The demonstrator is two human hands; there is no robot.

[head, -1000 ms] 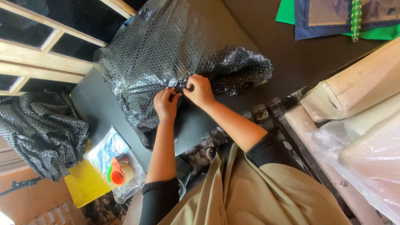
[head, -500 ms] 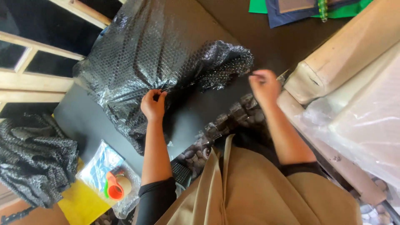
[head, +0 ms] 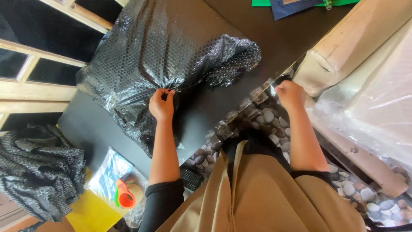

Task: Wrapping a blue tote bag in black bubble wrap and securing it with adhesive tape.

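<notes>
Now your right hand (head: 291, 94) has left the bubble wrap (head: 171, 60), fisted; left hand (head: 161, 105) grip alone pinches its edge on the worktop (head: 206, 107).

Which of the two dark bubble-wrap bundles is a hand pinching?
The large glossy black bubble-wrap bundle on the dark table; the left hand pinches its edge. The smaller grey crumpled bundle lies untouched far left.

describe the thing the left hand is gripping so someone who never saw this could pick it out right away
Start at the dark tabletop that fills the middle of the view. Spread over its left half is a big crumpled bubble wrap sheet, and the left hand pinches its near edge. Its shiny skin of small round bubbles sets it apart from the dull grey knitted cloth at lower left and the smooth clear plastic on the right.
</notes>
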